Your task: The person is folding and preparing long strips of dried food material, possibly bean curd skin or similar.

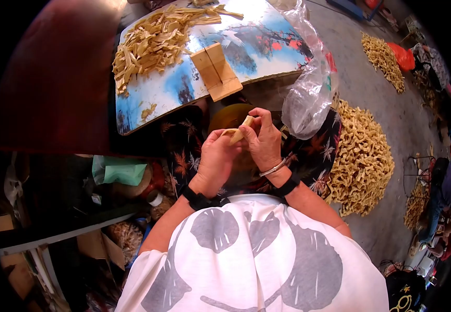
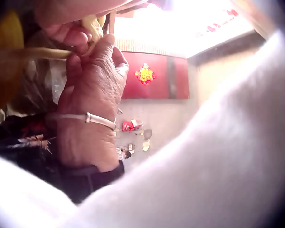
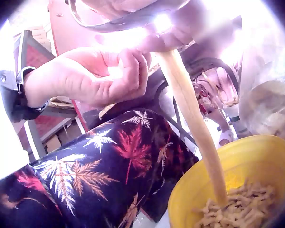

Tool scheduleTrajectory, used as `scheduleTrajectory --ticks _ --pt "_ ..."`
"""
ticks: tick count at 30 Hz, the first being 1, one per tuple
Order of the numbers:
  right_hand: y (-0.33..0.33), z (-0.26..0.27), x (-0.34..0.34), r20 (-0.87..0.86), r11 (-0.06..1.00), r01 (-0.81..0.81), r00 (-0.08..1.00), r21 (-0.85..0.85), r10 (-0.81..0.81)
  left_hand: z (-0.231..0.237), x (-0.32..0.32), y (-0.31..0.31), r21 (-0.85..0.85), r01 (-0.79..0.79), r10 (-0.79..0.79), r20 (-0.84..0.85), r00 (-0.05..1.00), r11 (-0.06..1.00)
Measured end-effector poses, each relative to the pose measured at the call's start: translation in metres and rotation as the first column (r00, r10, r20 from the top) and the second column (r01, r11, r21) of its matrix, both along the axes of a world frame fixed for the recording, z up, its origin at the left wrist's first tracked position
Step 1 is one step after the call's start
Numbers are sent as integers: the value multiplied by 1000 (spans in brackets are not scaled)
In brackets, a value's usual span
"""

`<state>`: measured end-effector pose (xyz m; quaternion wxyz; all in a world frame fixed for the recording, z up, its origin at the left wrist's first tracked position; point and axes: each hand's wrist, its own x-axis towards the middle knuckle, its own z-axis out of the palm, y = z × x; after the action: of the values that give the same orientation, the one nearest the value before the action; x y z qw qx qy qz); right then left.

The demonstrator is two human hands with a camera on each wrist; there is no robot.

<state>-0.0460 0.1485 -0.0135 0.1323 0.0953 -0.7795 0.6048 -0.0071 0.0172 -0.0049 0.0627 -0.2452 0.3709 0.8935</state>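
Both hands meet over my lap on a pale yellow, flat, bendy strip (image 1: pixel 234 136). My left hand (image 1: pixel 217 158) pinches it between thumb and fingers. With its thumb and forefinger, my right hand (image 1: pixel 265 143), wearing a bracelet, grips a folded part of the strip. In the left wrist view, a looped part of it shows at the fingertips of the right hand (image 2: pixel 92 78). A long tail of the strip (image 3: pixel 194 114) hangs down in the right wrist view to a yellow bowl (image 3: pixel 187 192) that contains short pale pieces (image 3: pixel 242 206).
In front stands a painted table (image 1: pixel 171 106) bearing a heap of loose strips (image 1: pixel 155 44) and a small L-shaped wooden piece (image 1: pixel 217 73). A clear plastic bag (image 1: pixel 308 109) hangs at its right corner. On the floor to the right lies a large pile of knotted pieces (image 1: pixel 361 161).
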Motion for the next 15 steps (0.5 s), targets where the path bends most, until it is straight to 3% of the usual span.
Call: scheduleTrajectory --ticks 3,4,7,10,13,15 --pt "0 -4 -3 -127 999 -42 991 14 43 -4 4 3 -15 -6 7 34 999 1000" --pt "0 -4 -3 -178 998 -56 982 21 59 -4 4 3 -103 13 -13 4 1000 995" --pt "0 1 1 8 999 -42 999 6 42 -4 3 4 -330 45 -76 -82 994 943" --pt "0 -6 0 -58 990 -76 995 116 84 -4 1 4 -465 35 -122 -158 980 885" --pt "3 3 2 -34 972 -228 973 58 230 -4 -2 0 -560 15 -165 -218 962 828" --pt "4 6 2 -92 966 -242 964 92 250 -9 -6 -8 -628 -6 -208 -267 941 778"
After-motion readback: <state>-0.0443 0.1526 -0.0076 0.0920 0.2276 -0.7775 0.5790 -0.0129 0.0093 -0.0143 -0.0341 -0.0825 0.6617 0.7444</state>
